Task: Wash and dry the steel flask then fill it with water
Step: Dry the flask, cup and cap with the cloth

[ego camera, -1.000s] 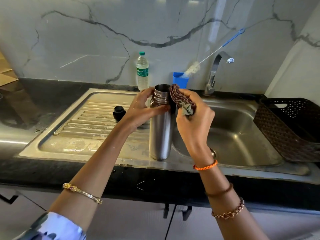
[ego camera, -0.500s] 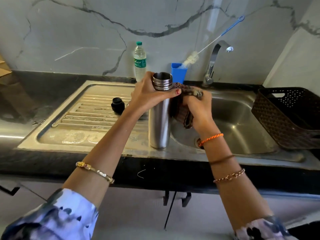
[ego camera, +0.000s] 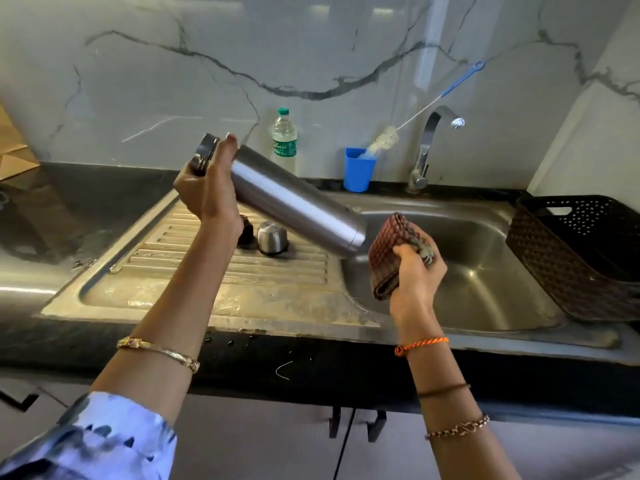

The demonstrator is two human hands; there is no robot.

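Fingers of the left hand (ego camera: 211, 192) are curling round the neck of the steel flask (ego camera: 294, 202), which is tilting in the air above the drainboard (ego camera: 207, 289), mouth up-left, base just beside the checked cloth (ego camera: 388, 258); the right hand (ego camera: 415, 275) is gripping that folded cloth over the sink (ego camera: 485, 289). Behind, a blue cup (ego camera: 359, 169) is holding a bottle brush (ego camera: 382, 142); a plastic bottle (ego camera: 284, 140) is standing on the desk (ego camera: 86, 195), its contents unclear; a brown basket (ego camera: 581, 258) is sitting at right, its inside too dark to tell.

Black counter (ego camera: 86, 209) with steel sink (ego camera: 485, 289), blue cup (ego camera: 358, 171), water bottle (ego camera: 284, 140), brown basket (ego camera: 571, 265)
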